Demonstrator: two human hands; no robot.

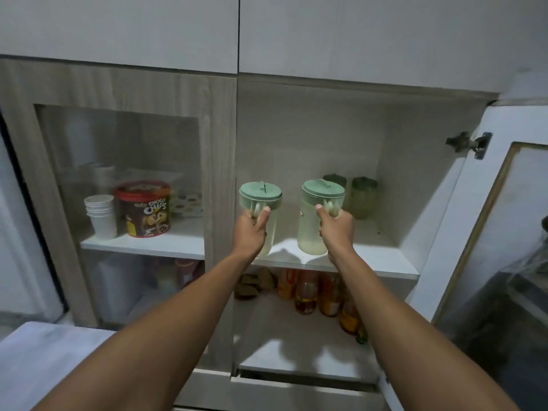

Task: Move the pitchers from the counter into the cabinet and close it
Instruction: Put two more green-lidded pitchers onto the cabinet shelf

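Observation:
Two clear plastic pitchers with pale green lids are held by their handles at the front of the open cabinet's upper shelf (382, 262). My left hand (249, 232) grips the left pitcher (261, 194), whose base is at the shelf's front edge. My right hand (336, 229) grips the right pitcher (314, 221), which hangs over or rests on the shelf. Two more green-lidded pitchers (363, 197) stand at the back right of the same shelf. The cabinet door (486, 232) stands swung open to the right.
The left cabinet door (118, 173) is shut; behind its glass are stacked paper cups (100, 215) and a red cereal tub (143, 209). Several bottles (308, 295) fill the lower shelf. A pale counter (44, 366) lies at the lower left.

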